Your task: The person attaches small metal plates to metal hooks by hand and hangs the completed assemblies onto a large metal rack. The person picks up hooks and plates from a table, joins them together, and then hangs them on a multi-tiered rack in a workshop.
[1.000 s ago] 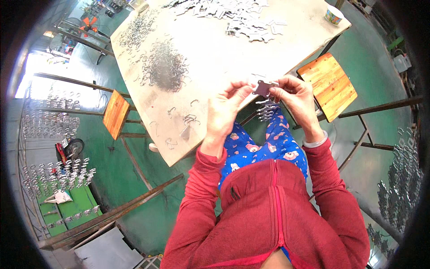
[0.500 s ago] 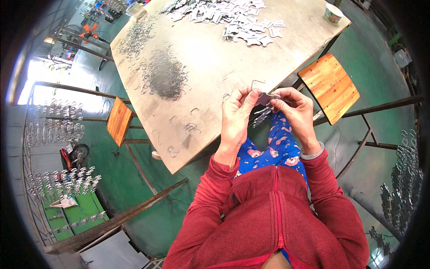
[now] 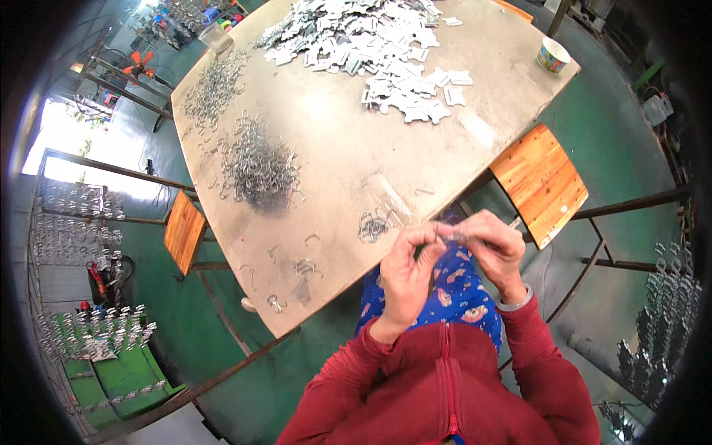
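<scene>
Over my lap, just off the table's near edge, my two hands are drawn together. My left hand (image 3: 406,274) is closed in a pinch, thumb against the fingers. My right hand (image 3: 495,248) pinches from the other side. Between the fingertips is a small metal piece (image 3: 455,236); fingers cover most of it, and its shape is blurred. Nearest my left hand on the table is a small cluster of bent wire hooks (image 3: 372,226). A single wire hook (image 3: 424,191) lies near the edge, beyond my hands.
The table (image 3: 326,159) bears a big heap of flat metal plates (image 3: 356,37), a pile of wire hooks (image 3: 259,167) and a paper cup (image 3: 552,55). Wooden stools (image 3: 540,184) flank it. Racks with hanging metal parts (image 3: 96,326) stand left and right.
The view has shifted, so the table shows lower in the picture. The flat metal plate seen plainly between my hands is now mostly hidden by my fingers, which have come closer together.
</scene>
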### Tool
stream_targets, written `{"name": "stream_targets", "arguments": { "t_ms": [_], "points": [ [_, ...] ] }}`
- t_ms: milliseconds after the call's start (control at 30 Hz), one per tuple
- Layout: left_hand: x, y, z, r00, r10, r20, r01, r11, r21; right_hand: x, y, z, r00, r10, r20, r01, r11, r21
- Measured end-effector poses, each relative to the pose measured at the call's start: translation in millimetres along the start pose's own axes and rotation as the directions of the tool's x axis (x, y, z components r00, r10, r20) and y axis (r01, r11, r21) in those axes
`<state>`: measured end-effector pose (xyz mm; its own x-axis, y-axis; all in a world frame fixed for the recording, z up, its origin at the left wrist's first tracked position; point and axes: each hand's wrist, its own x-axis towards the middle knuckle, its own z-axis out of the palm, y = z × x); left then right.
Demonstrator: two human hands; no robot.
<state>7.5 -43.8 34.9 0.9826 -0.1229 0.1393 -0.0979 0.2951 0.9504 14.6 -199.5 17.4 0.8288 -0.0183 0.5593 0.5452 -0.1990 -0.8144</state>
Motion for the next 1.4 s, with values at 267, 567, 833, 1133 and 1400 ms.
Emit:
{"name": "stream_targets", "arguments": {
  "t_ms": [267,567,833,1133,1400],
  "points": [
    [11,-11,-2,0.989,0.149,0.013,-0.149,0.989,-0.013,25,9,-17,0.96,0.149,0.238,-0.181,0.976,0.118],
    [3,5,12,0.977,0.161,0.136,-0.173,0.982,0.078,149,181,-8,0.943,0.133,0.304,0.087,0.786,-0.612],
    [-19,7,4,0.979,0.159,0.127,-0.179,0.97,0.167,132,157,-14,0.934,0.248,0.257,0.015,0.692,-0.722],
    [-17,-15,-12,0.994,0.102,0.032,-0.105,0.989,0.106,42,4,14,0.681,0.689,0.248,-0.721,0.572,0.392],
    [-26,-26,-10,0.994,0.099,0.04,-0.103,0.99,0.1,24,-29,18,0.781,0.618,0.093,-0.608,0.717,0.342]
  ]
}}
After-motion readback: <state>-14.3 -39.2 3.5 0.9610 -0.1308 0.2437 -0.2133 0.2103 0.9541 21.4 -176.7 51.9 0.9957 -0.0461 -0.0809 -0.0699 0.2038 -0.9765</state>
